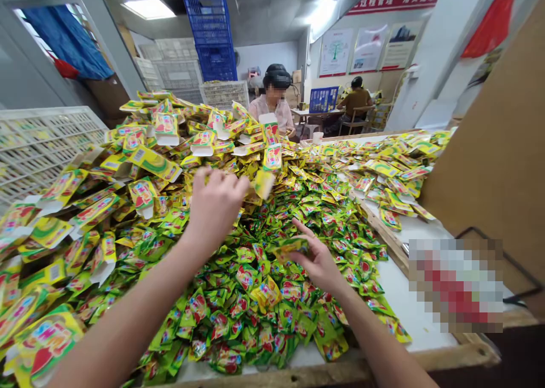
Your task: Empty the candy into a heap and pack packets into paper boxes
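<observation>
My left hand (218, 203) is raised over the middle of the pile, its fingers curled. A small yellow box (264, 184), blurred, is at its fingertips; the exact grip is partly hidden. Lower and to the right, my right hand (317, 260) pinches a green and yellow sachet (289, 247) between thumb and fingers, its index finger stretched out. Under both hands spreads a thick heap of shiny green sachets (242, 308) with red fruit prints. Yellow printed boxes (155, 163), several with open white flaps, are piled to the left and behind.
A wooden edge strip (383, 237) borders the white tabletop (419, 297). On the right stands a brown board (489, 166); a white crate (46, 149) is at left. Across the table sits a person (275, 107) in headgear; another person (356, 101) sits farther back. Blue crates (210, 36) are stacked behind.
</observation>
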`<action>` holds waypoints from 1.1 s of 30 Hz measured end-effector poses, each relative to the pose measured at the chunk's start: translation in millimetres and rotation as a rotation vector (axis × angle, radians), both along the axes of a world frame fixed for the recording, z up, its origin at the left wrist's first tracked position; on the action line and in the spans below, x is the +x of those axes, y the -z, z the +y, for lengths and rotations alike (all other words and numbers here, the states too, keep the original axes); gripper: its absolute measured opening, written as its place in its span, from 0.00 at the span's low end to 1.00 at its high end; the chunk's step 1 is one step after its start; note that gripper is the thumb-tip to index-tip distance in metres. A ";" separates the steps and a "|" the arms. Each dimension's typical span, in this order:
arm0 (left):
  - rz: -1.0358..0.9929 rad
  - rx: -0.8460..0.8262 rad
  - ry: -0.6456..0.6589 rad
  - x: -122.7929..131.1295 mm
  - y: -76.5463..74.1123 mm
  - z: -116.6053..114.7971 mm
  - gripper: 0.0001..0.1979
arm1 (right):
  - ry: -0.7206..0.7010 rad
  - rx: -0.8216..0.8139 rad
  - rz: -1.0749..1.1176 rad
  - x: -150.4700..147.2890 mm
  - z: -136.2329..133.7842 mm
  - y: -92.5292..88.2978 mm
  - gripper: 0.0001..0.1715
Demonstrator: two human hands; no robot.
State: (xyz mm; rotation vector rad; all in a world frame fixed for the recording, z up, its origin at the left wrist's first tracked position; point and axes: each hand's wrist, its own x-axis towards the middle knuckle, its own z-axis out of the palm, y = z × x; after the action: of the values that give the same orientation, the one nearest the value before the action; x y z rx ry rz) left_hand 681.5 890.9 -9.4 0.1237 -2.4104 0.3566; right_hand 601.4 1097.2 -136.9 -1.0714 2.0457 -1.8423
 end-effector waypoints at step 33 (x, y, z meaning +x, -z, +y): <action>-0.012 0.964 0.135 35.8 130.2 50.3 0.30 | 0.172 0.242 -0.066 -0.6 31.4 -29.2 0.19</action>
State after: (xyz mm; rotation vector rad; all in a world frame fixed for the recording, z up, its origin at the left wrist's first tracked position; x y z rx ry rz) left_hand 717.3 941.2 -139.7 0.3750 -2.3761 -0.8834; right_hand 600.8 1128.6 -107.7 -0.7849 2.3105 -1.6220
